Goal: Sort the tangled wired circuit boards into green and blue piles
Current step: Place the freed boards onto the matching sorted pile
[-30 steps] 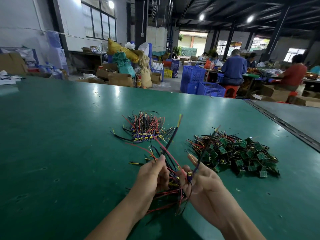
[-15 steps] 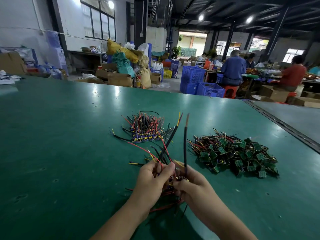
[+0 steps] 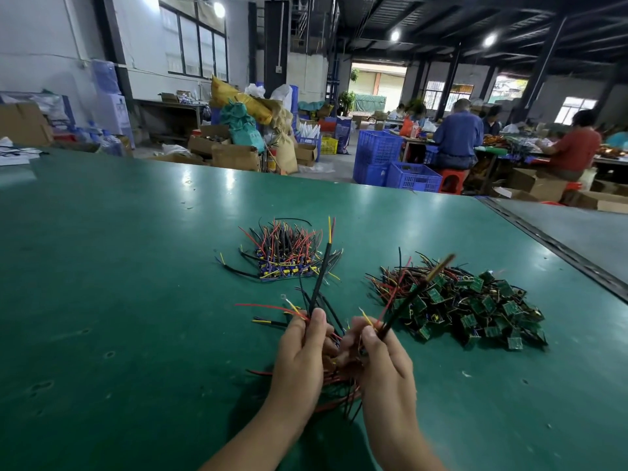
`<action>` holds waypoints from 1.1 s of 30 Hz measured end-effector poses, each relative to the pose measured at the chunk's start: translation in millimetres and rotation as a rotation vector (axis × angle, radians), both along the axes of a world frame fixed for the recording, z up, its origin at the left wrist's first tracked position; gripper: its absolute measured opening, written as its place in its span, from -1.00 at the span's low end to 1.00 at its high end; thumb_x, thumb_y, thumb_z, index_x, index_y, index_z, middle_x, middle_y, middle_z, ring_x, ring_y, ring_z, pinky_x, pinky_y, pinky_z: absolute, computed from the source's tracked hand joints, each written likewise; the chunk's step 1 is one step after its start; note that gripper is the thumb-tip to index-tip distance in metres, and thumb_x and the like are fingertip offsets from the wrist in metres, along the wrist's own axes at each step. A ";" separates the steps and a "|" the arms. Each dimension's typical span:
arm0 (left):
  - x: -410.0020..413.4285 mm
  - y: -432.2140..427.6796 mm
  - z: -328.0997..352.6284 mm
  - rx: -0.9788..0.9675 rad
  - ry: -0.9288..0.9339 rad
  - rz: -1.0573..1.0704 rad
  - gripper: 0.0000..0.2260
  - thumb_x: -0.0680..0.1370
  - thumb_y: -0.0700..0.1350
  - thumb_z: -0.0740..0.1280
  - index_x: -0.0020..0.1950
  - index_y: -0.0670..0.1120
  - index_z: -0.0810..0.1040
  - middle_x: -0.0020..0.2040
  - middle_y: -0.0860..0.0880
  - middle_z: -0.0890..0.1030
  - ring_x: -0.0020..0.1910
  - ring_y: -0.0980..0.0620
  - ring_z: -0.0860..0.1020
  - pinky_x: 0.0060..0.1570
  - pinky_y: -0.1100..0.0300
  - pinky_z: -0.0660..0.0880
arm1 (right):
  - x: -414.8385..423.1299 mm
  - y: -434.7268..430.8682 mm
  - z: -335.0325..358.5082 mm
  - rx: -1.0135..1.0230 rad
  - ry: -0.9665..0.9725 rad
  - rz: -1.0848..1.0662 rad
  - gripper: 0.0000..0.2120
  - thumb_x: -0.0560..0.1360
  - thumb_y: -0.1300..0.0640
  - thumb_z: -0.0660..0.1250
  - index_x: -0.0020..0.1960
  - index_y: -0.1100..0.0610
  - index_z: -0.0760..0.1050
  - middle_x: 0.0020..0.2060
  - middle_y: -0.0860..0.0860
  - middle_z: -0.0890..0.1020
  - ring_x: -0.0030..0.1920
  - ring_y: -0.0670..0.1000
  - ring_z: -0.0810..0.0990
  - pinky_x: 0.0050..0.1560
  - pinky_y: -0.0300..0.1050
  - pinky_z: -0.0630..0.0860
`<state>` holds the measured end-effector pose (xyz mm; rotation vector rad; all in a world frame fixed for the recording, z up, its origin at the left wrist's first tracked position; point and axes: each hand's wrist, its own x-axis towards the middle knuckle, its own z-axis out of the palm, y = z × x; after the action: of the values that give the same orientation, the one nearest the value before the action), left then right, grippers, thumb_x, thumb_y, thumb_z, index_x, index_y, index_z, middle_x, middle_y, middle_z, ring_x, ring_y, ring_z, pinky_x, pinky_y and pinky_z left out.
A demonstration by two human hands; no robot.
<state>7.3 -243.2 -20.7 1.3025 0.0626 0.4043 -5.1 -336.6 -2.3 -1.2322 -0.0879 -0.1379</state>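
Midway, I judge: left hand (image 3: 299,362) and right hand (image 3: 385,368) grip the unsorted tangle (image 3: 339,389) (blue pile (image 3: 285,263), green pile (image 3: 475,311) formed).

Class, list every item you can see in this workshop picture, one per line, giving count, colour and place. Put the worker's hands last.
Flat work table: one, green, fills the foreground.
Pile of blue circuit boards: one, blue with red, black and yellow wires, mid-table.
Pile of green circuit boards: one, green with dark wires, right of the blue pile.
Tangled bundle of wired boards: one, red and black wires, between the hands.
Plastic crates: several, blue, on the floor beyond the table.
Cardboard boxes: several, brown, beyond the table's far edge.
Seated workers: at least two, blue and red tops, right background.
Left hand: grips wires of the bundle.
Right hand: pinches a black wire of the bundle.
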 end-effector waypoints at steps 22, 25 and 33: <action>-10.0 10.1 11.5 -0.195 0.002 -0.441 -0.52 0.36 -0.20 0.36 0.28 -0.07 0.43 0.10 -0.13 0.67 -0.03 0.03 0.65 -0.12 0.22 0.57 | 1.0 -17.1 12.7 -0.668 0.000 0.246 -0.68 0.38 -0.03 0.14 -0.20 0.16 0.57 -0.45 0.03 0.50 -0.41 0.01 0.45 -0.35 -0.07 0.38; -11.3 12.8 18.0 -0.262 -0.013 -0.413 -0.38 0.27 -0.30 0.44 0.29 -0.03 0.38 0.03 -0.15 0.69 -0.08 0.01 0.62 -0.11 0.14 0.59 | 0.3 -17.6 15.1 -0.663 0.106 0.343 -0.73 0.35 0.00 0.15 -0.42 0.13 0.42 -0.59 0.03 0.41 -0.59 -0.03 0.31 -0.50 -0.22 0.25; -4.9 12.1 26.2 -0.226 0.012 -0.148 -0.92 0.55 -0.22 0.28 -0.14 -0.13 0.43 -0.32 -0.14 0.64 -0.31 -0.07 0.61 -0.20 0.07 0.54 | 2.8 -23.3 20.3 -0.196 0.228 0.553 -0.83 0.45 0.19 0.37 0.04 0.16 0.61 -0.30 0.18 0.48 -0.44 0.01 0.47 -0.49 -0.20 0.40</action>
<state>2.4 -231.1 5.6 1.0791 0.0213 0.2553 -2.3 -359.9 18.0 -1.3671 -0.2434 0.5007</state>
